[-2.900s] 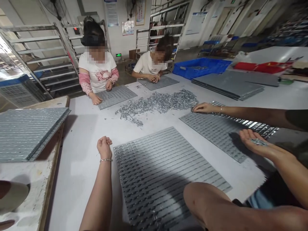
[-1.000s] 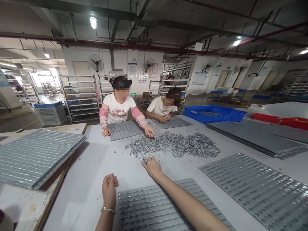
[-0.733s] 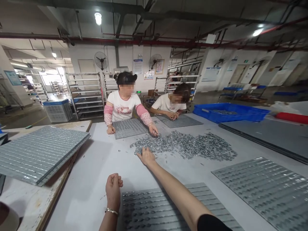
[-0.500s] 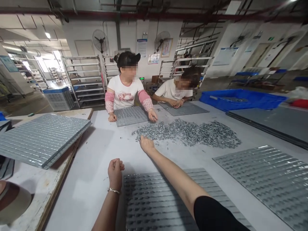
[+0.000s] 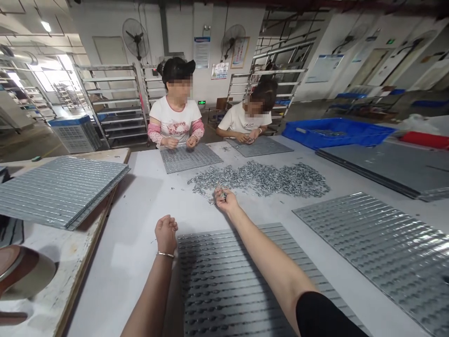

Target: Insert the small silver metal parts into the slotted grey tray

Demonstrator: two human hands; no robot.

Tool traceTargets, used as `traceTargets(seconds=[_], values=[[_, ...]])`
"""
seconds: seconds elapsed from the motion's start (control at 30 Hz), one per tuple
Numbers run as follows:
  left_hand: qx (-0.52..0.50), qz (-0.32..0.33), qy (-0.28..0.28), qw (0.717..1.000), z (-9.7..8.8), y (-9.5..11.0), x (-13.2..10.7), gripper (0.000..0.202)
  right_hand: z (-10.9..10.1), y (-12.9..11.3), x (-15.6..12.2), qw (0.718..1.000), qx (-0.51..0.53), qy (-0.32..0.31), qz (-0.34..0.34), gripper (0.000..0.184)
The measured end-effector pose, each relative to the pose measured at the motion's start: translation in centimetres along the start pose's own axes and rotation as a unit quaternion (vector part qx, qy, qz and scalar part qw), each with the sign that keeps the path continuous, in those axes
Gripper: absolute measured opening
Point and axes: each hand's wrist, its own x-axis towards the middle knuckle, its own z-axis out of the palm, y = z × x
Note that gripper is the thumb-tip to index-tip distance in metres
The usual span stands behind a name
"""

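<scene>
My right hand [image 5: 227, 200] is turned palm up at the near edge of a pile of small shiny metal pieces [image 5: 266, 179], its fingers curled around a few of them. My left hand [image 5: 166, 234], with a bracelet at the wrist, hovers by the far left corner of a grey grooved board [image 5: 224, 281]. Its fingers are curled in, and whether anything is inside them is hidden. The board lies under my forearms, with rows of dark oval shapes along its left part.
Two co-workers sit across the white table [image 5: 140, 196], each at a grey board [image 5: 191, 158]. To the right are another grooved board [image 5: 379, 243], stacked dark sheets [image 5: 379, 164] and a blue tray [image 5: 312, 138]. Stacked boards [image 5: 63, 192] and a cup [image 5: 31, 274] stand left.
My right hand has drawn back from the pile's edge and turned palm up, showing metal pieces. My left hand has loosened slightly. The capped co-worker's hand has withdrawn from the pile to their board.
</scene>
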Motion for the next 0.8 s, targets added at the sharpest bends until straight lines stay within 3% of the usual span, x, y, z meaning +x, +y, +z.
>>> traceTargets(seconds=[0.2, 0.33, 0.4, 0.5, 0.63, 0.73, 0.8], values=[[-0.047, -0.061, -0.033, 0.996, 2.2, 2.7, -2.9, 0.01, 0.5, -0.3, -2.2, 0.996, 0.037, 0.063, 0.044, 0.037], [-0.058, -0.139, -0.041, 0.988, 4.4, 3.0, -4.9, 0.009, 1.6, -0.6, -5.3, 0.997, 0.051, 0.054, 0.036, 0.03], [-0.059, -0.19, -0.044, 0.979, 5.5, 2.5, -6.3, 0.012, 2.4, 0.0, -7.8, 0.998, 0.052, 0.034, 0.023, 0.022], [-0.064, -0.258, -0.052, 0.963, 7.0, 1.2, -9.1, 0.016, 3.7, 2.3, -12.7, 0.999, 0.047, -0.007, -0.016, 0.035], [-0.102, -0.301, -0.072, 0.946, 7.7, -0.4, -13.6, 0.031, 3.6, 6.7, -20.2, 0.989, -0.006, -0.05, -0.136, 0.034], [-0.137, -0.315, -0.087, 0.935, 7.0, -1.4, -17.4, 0.032, 1.7, 9.4, -25.4, 0.904, -0.243, -0.094, -0.338, 0.036], [-0.156, -0.322, -0.105, 0.928, 5.9, -2.0, -20.0, 0.032, 0.2, 10.5, -28.6, 0.848, -0.335, -0.097, -0.399, 0.032]])
